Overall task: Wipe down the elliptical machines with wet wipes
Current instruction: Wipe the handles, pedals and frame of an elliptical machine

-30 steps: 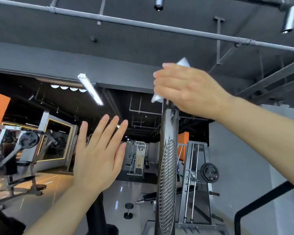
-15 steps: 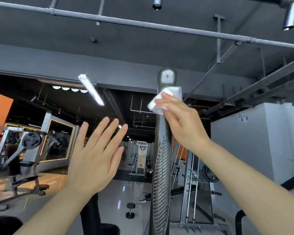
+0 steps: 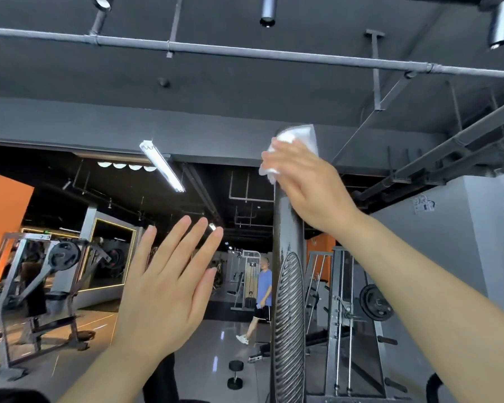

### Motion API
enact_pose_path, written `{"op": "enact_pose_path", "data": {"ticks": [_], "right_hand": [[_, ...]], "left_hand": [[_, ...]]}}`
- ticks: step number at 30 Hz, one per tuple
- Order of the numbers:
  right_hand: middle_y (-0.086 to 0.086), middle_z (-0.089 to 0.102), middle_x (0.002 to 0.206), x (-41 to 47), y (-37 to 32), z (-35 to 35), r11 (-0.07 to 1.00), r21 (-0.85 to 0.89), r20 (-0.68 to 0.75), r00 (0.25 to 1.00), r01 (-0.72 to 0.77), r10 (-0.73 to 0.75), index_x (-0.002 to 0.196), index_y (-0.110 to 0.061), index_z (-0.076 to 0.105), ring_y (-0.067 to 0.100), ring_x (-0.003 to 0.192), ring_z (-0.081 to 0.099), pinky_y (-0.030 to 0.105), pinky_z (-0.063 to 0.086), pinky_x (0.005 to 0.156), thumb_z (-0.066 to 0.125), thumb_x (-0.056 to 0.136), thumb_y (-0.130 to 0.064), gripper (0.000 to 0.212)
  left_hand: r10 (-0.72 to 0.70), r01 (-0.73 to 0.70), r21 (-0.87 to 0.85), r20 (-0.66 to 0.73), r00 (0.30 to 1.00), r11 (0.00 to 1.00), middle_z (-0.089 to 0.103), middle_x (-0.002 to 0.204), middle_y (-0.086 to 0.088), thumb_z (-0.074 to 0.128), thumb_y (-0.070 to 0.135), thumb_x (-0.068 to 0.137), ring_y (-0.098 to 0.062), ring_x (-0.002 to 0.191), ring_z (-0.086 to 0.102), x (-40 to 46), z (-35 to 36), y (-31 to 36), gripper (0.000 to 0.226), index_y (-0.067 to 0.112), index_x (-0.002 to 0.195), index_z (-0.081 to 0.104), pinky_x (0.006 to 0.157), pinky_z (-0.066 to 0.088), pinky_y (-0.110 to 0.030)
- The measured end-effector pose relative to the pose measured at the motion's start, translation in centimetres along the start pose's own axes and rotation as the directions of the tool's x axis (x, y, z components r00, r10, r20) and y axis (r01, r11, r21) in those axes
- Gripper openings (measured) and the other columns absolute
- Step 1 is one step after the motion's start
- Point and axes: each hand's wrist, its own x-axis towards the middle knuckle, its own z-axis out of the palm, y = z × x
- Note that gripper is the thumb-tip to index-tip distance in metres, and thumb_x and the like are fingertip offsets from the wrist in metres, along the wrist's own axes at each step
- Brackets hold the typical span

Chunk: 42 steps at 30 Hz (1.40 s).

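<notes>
The right hand [image 3: 309, 187], its fingers curled round the wet wipe [image 3: 298, 141], has slid back up from the handle [image 3: 288, 274] shaft to rub its top end again, while the left hand [image 3: 163, 289] still hovers flat, open and empty, so wiping continues.

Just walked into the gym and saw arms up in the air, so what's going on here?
A person is cleaning a gym machine. The right hand holds a white wet wipe pressed against the top end of an upright grey handle with a ribbed grip. The left hand is raised beside it with fingers straight, holding nothing and touching nothing. Only the top of the handle is under the wipe; the ribbed part below is uncovered.
</notes>
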Motion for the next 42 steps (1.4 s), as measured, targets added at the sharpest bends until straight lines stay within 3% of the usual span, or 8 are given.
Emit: {"op": "enact_pose_path", "data": {"ticks": [8,12,14,19,25,30,37,42], "right_hand": [[0.003,0.071,0.094,-5.7,-4.6,-1.1,0.996,0.073,0.214,0.975,0.046,-0.061,0.092,-0.009,0.072,0.022,0.100,0.063,0.040,0.044,0.103,0.048,0.096,-0.014,0.025],[-0.002,0.060,0.072,-9.9,-7.7,-0.3,0.939,-0.013,0.511,0.809,0.344,-0.289,0.076,-0.015,0.066,0.021,0.079,0.056,0.039,0.046,0.099,0.063,0.081,0.003,0.019],[-0.002,0.058,0.069,-8.4,-7.6,-0.2,0.936,-0.077,0.529,0.809,0.344,-0.255,0.070,-0.017,0.061,0.021,0.078,0.050,0.038,0.052,0.085,0.063,0.080,0.004,0.023],[-0.003,0.048,0.050,-9.5,-9.6,-1.3,0.916,-0.179,0.503,0.834,0.358,-0.228,0.052,-0.019,0.050,0.019,0.059,0.046,0.030,0.026,0.093,0.055,0.069,0.000,0.026],[0.003,0.063,0.073,-20.6,-14.3,0.3,0.975,0.035,0.468,0.859,0.219,-0.210,0.072,-0.011,0.067,0.025,0.080,0.059,0.033,0.034,0.109,0.059,0.077,0.001,0.016],[0.005,0.066,0.082,-25.7,-17.1,0.1,0.956,0.210,0.567,0.771,0.205,-0.290,0.080,-0.009,0.067,0.028,0.087,0.063,0.035,0.040,0.102,0.045,0.092,-0.002,0.026],[0.016,0.067,0.121,-20.2,-12.1,-0.3,0.984,0.073,0.320,0.931,0.161,-0.175,0.113,0.001,0.070,0.036,0.118,0.061,0.049,0.038,0.108,0.069,0.082,0.008,0.032],[0.015,0.061,0.132,-27.2,-15.8,-0.8,0.976,0.206,0.360,0.933,-0.075,-0.004,0.122,0.001,0.065,0.028,0.130,0.044,0.031,0.028,0.118,0.037,0.104,-0.004,0.033]], "left_hand": [[-0.005,0.005,-0.020,0.000,1.000,1.000,0.053,0.144,-0.007,0.036,0.029,0.100,-0.024,0.139,0.042,0.0,-0.1,-0.1,0.047,0.017,0.142,0.051,0.119,0.021,-0.050],[-0.012,0.012,0.005,0.054,0.998,1.000,0.058,0.139,-0.008,0.038,0.029,0.100,-0.026,0.135,0.048,0.2,-0.1,0.2,0.045,0.014,0.137,0.058,0.118,0.022,-0.049],[0.004,-0.006,0.016,0.123,0.992,1.000,0.059,0.138,-0.008,0.039,0.030,0.100,-0.026,0.135,0.048,0.3,-0.4,0.3,0.043,0.014,0.136,0.059,0.119,0.020,-0.049],[-0.127,0.156,-0.130,0.205,0.971,0.979,0.048,0.148,-0.006,0.033,0.033,0.101,-0.022,0.144,0.032,-4.2,-3.1,2.5,0.047,0.017,0.141,0.052,0.121,0.008,-0.049],[-0.217,0.302,-0.285,0.296,0.930,0.910,0.041,0.153,-0.005,0.033,0.032,0.101,-0.021,0.147,0.025,-11.8,-6.9,7.1,0.048,0.019,0.145,0.044,0.120,0.010,-0.049],[-0.310,0.432,-0.251,0.407,0.859,0.866,0.039,0.155,-0.006,0.027,0.037,0.102,-0.024,0.147,0.023,-16.1,-8.8,8.6,0.050,0.021,0.149,0.037,0.119,0.006,-0.042],[-0.257,0.439,-0.354,0.457,0.852,0.826,0.035,0.156,-0.007,0.029,0.032,0.103,-0.023,0.148,0.021,-16.4,-9.4,11.2,0.049,0.019,0.150,0.036,0.121,-0.001,-0.035],[-0.208,0.513,-0.515,0.537,0.818,0.687,0.029,0.159,0.000,0.031,0.028,0.103,-0.015,0.149,0.021,-16.8,-9.3,13.6,0.049,0.020,0.151,0.032,0.123,0.008,-0.043]]}}
